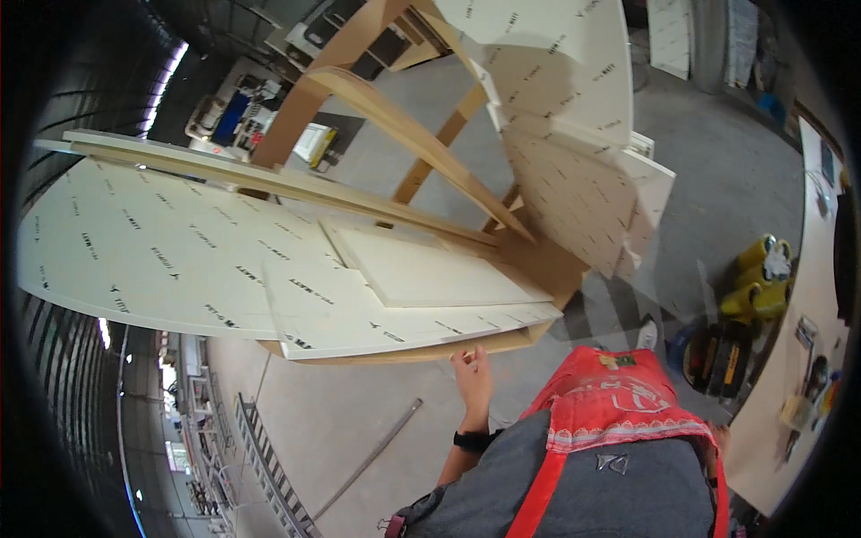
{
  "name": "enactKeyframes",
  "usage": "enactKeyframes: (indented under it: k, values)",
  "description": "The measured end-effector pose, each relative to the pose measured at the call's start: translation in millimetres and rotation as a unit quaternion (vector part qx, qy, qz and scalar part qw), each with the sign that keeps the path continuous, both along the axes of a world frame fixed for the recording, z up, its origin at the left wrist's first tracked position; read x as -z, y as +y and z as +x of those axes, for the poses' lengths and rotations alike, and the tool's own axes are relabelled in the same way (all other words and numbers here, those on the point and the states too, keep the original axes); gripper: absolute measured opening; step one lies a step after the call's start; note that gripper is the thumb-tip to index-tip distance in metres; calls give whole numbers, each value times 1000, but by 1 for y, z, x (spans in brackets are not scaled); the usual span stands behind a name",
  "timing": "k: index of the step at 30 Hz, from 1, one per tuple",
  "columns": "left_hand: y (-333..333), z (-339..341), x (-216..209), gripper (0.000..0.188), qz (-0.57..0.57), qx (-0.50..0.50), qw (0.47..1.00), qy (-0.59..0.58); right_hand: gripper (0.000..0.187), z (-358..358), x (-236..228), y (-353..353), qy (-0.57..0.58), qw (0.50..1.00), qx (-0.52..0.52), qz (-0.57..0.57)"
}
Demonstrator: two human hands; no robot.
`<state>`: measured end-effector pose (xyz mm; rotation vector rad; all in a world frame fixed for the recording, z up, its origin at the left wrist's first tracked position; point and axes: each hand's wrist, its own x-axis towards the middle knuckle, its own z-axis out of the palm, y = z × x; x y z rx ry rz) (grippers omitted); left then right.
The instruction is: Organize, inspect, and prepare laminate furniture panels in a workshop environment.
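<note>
My left hand (473, 381), with a black band on the wrist, is raised just below the near edge of a large white printed panel (179, 242). Its fingers are loosely bent and partly apart, with nothing visible in them. Whether the fingertips touch the wooden frame (413, 357) under the panel is unclear. A smaller white board (430, 273) lies on the panel. At the right side of my red apron (610, 394), only a little of my right hand (721, 438) shows; its fingers are hidden.
Tall printed panels (565, 117) stand beyond the wooden frame. On the right are a workbench (762, 421) with tools, several yellow rolls (758, 278) and a black-and-yellow case (720, 357). A ladder (269, 466) and a long metal bar (368, 460) lie on the floor at left.
</note>
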<state>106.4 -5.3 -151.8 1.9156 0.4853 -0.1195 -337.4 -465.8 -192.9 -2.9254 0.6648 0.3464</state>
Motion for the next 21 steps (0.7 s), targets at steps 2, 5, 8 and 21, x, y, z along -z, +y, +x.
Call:
enactKeyframes:
  k: [2, 5, 8, 21]
  values:
    - [-9, -13, -28, 50, 50, -48, 998, -3, 11, -71, 27, -29, 35, 999, -7, -21]
    - [-6, -24, -6, 57, 136, -1, 991, 12, 12, -81, 31, -35, 43, 999, 7, 25]
    - [-10, -24, -1, 59, 130, -21, 989, 61, 13, -85, 27, -37, 51, 996, 21, 67]
    - [21, -9, 44, 58, 38, -23, 994, 101, 18, -28, -22, -3, 86, 961, 98, 244]
